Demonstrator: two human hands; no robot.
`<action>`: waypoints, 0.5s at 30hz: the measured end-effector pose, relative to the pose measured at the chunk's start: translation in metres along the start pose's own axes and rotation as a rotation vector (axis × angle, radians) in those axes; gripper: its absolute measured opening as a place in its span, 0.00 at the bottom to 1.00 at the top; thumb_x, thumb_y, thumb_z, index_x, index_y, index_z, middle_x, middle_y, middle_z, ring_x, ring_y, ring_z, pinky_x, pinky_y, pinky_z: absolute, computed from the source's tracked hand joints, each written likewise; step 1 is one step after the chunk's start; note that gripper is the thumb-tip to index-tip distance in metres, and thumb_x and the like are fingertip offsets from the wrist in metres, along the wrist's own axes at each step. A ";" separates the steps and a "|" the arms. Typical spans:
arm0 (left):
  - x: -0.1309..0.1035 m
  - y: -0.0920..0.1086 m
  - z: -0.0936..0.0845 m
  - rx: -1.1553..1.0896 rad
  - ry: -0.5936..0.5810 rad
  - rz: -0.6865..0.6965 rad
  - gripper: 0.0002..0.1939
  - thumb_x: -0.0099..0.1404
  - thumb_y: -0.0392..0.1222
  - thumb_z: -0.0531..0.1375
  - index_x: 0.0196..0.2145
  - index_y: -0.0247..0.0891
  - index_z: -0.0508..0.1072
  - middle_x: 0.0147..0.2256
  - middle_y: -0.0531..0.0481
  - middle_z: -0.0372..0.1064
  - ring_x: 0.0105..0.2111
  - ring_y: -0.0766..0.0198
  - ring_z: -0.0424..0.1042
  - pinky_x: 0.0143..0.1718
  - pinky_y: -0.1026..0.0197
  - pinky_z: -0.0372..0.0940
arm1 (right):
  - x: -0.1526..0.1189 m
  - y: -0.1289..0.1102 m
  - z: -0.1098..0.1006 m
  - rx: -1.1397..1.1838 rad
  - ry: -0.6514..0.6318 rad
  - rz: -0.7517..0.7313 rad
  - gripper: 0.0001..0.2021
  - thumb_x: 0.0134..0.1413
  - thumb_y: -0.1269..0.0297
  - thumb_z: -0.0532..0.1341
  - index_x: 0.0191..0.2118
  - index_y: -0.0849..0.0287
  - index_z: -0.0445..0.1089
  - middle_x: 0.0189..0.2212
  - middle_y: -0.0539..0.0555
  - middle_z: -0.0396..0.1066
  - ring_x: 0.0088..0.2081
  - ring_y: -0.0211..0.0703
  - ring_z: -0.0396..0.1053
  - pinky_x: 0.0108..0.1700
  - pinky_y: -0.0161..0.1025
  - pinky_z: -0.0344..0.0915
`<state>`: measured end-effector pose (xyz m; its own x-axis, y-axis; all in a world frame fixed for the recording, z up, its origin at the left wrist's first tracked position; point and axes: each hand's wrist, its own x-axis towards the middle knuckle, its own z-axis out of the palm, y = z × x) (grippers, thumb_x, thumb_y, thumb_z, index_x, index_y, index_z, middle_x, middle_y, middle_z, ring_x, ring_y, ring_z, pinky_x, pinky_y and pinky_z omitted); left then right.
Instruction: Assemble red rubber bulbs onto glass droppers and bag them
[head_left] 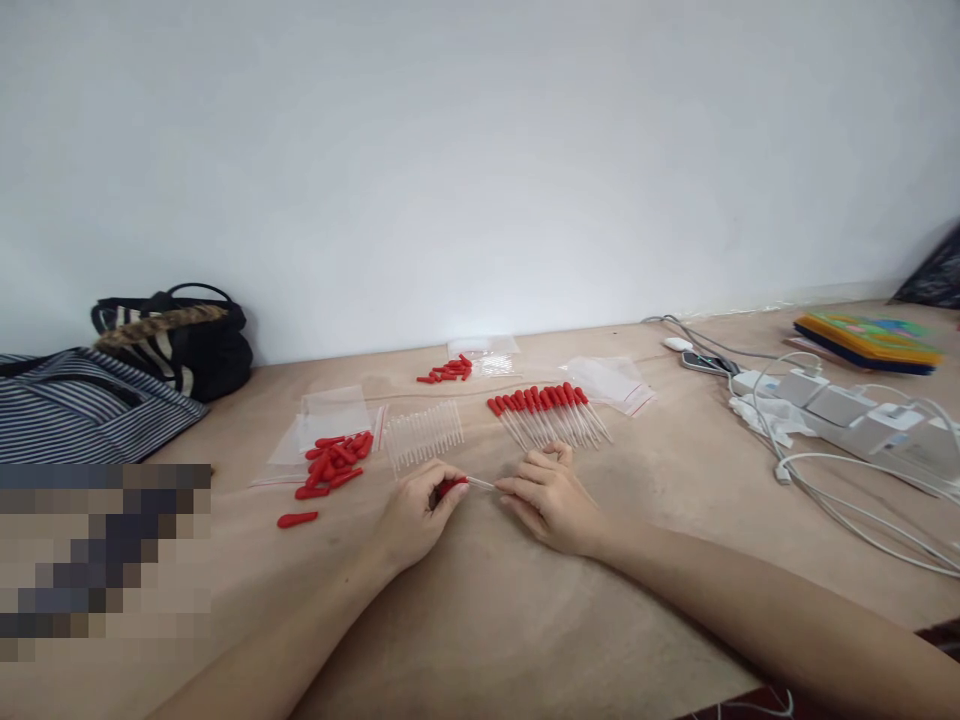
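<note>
Left grip (421, 512): fingers curled closed about a red bulb (454, 486) | Right grip (553, 502): fingertips pinched on the slim tube's (481, 484) far end | Location: between both, over the counter (487, 620); tube meets bulb mouth, depth cannot be told | Judgement: keep them aligned, press gently, pinch nearer the joint.

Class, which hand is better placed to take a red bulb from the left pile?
Probably the left hand: it is nearer the pile, though holding a bulb; the right hand is farther away.
</note>
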<state>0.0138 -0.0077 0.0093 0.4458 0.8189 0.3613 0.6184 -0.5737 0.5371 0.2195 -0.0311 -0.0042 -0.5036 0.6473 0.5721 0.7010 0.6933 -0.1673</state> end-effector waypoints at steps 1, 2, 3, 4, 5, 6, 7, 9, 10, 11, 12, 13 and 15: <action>-0.001 -0.001 0.001 0.002 0.004 -0.003 0.08 0.62 0.41 0.52 0.31 0.38 0.69 0.28 0.52 0.68 0.28 0.65 0.66 0.30 0.63 0.61 | 0.000 0.000 0.000 -0.006 0.003 -0.015 0.10 0.56 0.67 0.52 0.37 0.58 0.70 0.25 0.50 0.67 0.32 0.38 0.60 0.42 0.43 0.43; -0.001 -0.001 0.001 0.004 0.001 -0.010 0.08 0.62 0.41 0.52 0.31 0.38 0.69 0.28 0.53 0.69 0.27 0.65 0.67 0.29 0.63 0.61 | 0.000 -0.001 -0.001 -0.010 0.003 -0.031 0.10 0.56 0.68 0.51 0.37 0.59 0.70 0.24 0.50 0.67 0.32 0.38 0.59 0.42 0.43 0.43; -0.002 -0.001 0.001 0.005 -0.008 -0.017 0.08 0.62 0.42 0.52 0.31 0.38 0.69 0.27 0.53 0.69 0.27 0.65 0.67 0.29 0.63 0.61 | 0.000 -0.001 -0.002 -0.011 0.004 -0.048 0.10 0.56 0.68 0.51 0.37 0.59 0.70 0.24 0.50 0.66 0.31 0.38 0.59 0.42 0.43 0.43; -0.002 -0.002 0.001 0.004 -0.022 -0.023 0.08 0.62 0.42 0.52 0.32 0.38 0.69 0.27 0.54 0.70 0.26 0.65 0.67 0.29 0.63 0.61 | 0.000 -0.001 -0.002 -0.010 0.004 -0.063 0.11 0.56 0.69 0.51 0.37 0.59 0.70 0.23 0.50 0.66 0.31 0.37 0.59 0.42 0.43 0.43; -0.002 -0.002 0.001 0.002 -0.036 -0.025 0.08 0.62 0.41 0.52 0.32 0.38 0.70 0.27 0.54 0.70 0.26 0.65 0.68 0.28 0.63 0.61 | 0.000 0.000 -0.003 -0.009 0.005 -0.078 0.11 0.56 0.69 0.50 0.37 0.60 0.70 0.23 0.50 0.65 0.31 0.37 0.59 0.42 0.43 0.44; -0.003 -0.002 0.001 -0.004 -0.047 -0.021 0.08 0.62 0.41 0.51 0.32 0.38 0.70 0.27 0.54 0.71 0.26 0.65 0.68 0.29 0.63 0.61 | 0.000 0.001 -0.003 -0.008 0.009 -0.092 0.11 0.56 0.70 0.50 0.36 0.60 0.70 0.22 0.50 0.65 0.31 0.37 0.58 0.42 0.43 0.44; -0.003 -0.002 0.001 -0.012 -0.056 -0.015 0.08 0.62 0.41 0.51 0.32 0.38 0.70 0.27 0.53 0.71 0.27 0.65 0.68 0.29 0.64 0.61 | -0.001 0.002 -0.003 -0.008 0.013 -0.106 0.11 0.56 0.70 0.50 0.36 0.60 0.70 0.22 0.50 0.64 0.31 0.37 0.58 0.41 0.43 0.44; -0.004 -0.001 0.000 -0.027 -0.071 0.000 0.08 0.61 0.40 0.52 0.32 0.39 0.70 0.27 0.54 0.71 0.27 0.65 0.69 0.29 0.64 0.62 | -0.001 0.006 -0.003 -0.019 0.016 -0.131 0.11 0.55 0.71 0.50 0.36 0.60 0.70 0.22 0.49 0.64 0.31 0.37 0.58 0.42 0.43 0.43; -0.004 -0.001 0.000 -0.031 -0.075 0.008 0.07 0.61 0.39 0.52 0.32 0.39 0.70 0.27 0.54 0.71 0.27 0.65 0.69 0.29 0.64 0.62 | -0.001 0.008 -0.002 -0.033 0.012 -0.144 0.11 0.54 0.72 0.51 0.36 0.59 0.70 0.22 0.49 0.64 0.31 0.37 0.57 0.42 0.43 0.43; -0.004 0.000 0.000 -0.030 -0.078 0.016 0.07 0.60 0.39 0.52 0.32 0.39 0.70 0.27 0.54 0.71 0.27 0.65 0.69 0.29 0.64 0.62 | -0.001 0.010 -0.002 -0.052 0.007 -0.159 0.11 0.53 0.72 0.51 0.36 0.59 0.70 0.21 0.49 0.63 0.31 0.37 0.57 0.42 0.44 0.43; -0.004 0.000 0.000 -0.027 -0.080 0.024 0.07 0.60 0.39 0.53 0.31 0.39 0.70 0.27 0.54 0.71 0.27 0.65 0.68 0.29 0.64 0.62 | -0.001 0.012 -0.002 -0.074 0.002 -0.176 0.11 0.52 0.73 0.51 0.36 0.58 0.70 0.21 0.49 0.63 0.31 0.38 0.57 0.43 0.44 0.42; -0.004 0.001 0.000 -0.021 -0.082 0.031 0.06 0.60 0.39 0.53 0.31 0.39 0.70 0.27 0.54 0.71 0.27 0.65 0.68 0.29 0.64 0.62 | -0.001 0.013 -0.001 -0.095 -0.001 -0.194 0.11 0.51 0.74 0.52 0.36 0.58 0.70 0.21 0.49 0.63 0.31 0.38 0.57 0.43 0.45 0.42; -0.004 0.003 0.000 -0.006 -0.085 0.040 0.06 0.59 0.38 0.53 0.30 0.39 0.69 0.27 0.53 0.70 0.27 0.65 0.68 0.30 0.63 0.62 | -0.001 0.016 -0.001 -0.129 0.001 -0.227 0.12 0.49 0.76 0.52 0.35 0.58 0.70 0.21 0.49 0.63 0.31 0.38 0.57 0.44 0.45 0.41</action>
<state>0.0138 -0.0125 0.0092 0.5236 0.7908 0.3170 0.5949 -0.6057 0.5284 0.2319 -0.0210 -0.0063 -0.6548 0.4795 0.5843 0.6288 0.7744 0.0692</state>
